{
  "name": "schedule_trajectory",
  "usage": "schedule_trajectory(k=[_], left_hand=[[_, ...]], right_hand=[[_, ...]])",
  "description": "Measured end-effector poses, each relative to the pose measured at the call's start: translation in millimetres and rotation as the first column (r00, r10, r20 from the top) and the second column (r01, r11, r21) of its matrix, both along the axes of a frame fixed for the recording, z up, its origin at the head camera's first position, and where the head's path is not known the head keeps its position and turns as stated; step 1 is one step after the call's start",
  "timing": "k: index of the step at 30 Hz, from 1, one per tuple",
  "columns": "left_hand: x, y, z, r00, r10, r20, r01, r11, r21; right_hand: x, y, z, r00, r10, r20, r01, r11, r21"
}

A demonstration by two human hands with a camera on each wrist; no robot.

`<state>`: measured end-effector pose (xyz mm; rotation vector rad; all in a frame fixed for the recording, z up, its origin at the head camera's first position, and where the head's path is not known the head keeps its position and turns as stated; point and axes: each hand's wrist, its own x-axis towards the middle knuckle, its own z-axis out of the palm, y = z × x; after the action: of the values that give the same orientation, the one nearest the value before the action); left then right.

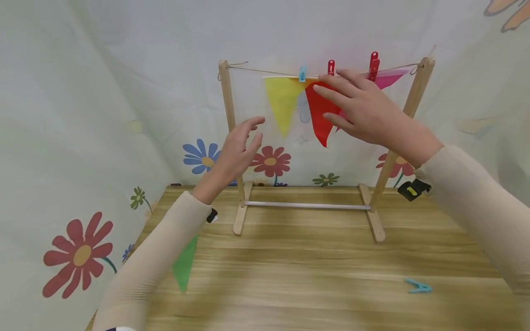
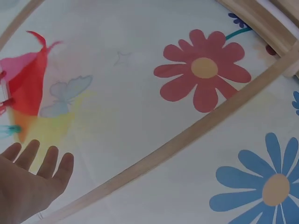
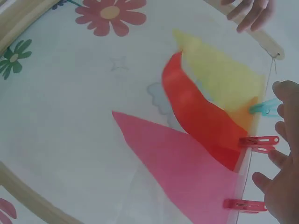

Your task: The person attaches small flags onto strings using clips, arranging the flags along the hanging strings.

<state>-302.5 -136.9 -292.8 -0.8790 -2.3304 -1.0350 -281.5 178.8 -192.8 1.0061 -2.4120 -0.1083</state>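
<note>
A string (image 1: 265, 71) runs between the two posts of a wooden stand (image 1: 228, 99). From it hang a yellow pennant (image 1: 281, 99), a red pennant (image 1: 319, 110) and a pink pennant (image 3: 177, 158); the yellow and red ones overlap. A light blue clothespin (image 1: 302, 73) and several red clothespins (image 1: 331, 67) grip their top edges. My right hand (image 1: 364, 108) is raised before the red and pink pennants, fingers spread and holding nothing. Beside the left post, left of the yellow pennant, my left hand (image 1: 238, 149) hovers with loosely bent fingers and nothing in them.
A green pennant (image 1: 185, 266) lies at the table's left, partly behind my left sleeve. Another light blue clothespin (image 1: 418, 286) lies at the front right of the wooden table (image 1: 290, 262). A pale rod (image 1: 306, 205) joins the stand's feet. Flower-printed cloth (image 1: 103, 151) hangs behind.
</note>
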Motion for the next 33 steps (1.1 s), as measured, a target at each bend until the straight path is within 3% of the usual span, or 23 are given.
schedule_trajectory(k=[7,15,23,28,33], left_hand=[[20.1,-14.3,-13.6,0.994,-0.007,-0.111,-0.002,0.996,-0.085],[31.7,-28.2,-29.7,0.982,-0.017,-0.189,-0.011,0.990,-0.144],[40.8,-40.8,-52.4,0.957,-0.031,-0.289,-0.037,0.973,-0.228],[44.7,-42.9,-58.4,0.952,-0.027,-0.305,-0.060,0.960,-0.273],[48.4,-44.9,-64.7,0.930,-0.059,-0.362,-0.072,0.939,-0.337]], right_hand=[[2.1,3,-12.3,0.999,0.041,-0.006,-0.041,0.999,-0.016],[6.5,11,-34.1,0.999,0.051,0.011,-0.050,0.998,-0.037],[14.5,19,-75.8,0.998,0.047,0.037,-0.044,0.997,-0.064],[17.5,28,-106.6,0.996,0.088,0.024,-0.086,0.992,-0.092],[23.2,40,-139.4,0.995,0.078,0.058,-0.070,0.989,-0.129]])
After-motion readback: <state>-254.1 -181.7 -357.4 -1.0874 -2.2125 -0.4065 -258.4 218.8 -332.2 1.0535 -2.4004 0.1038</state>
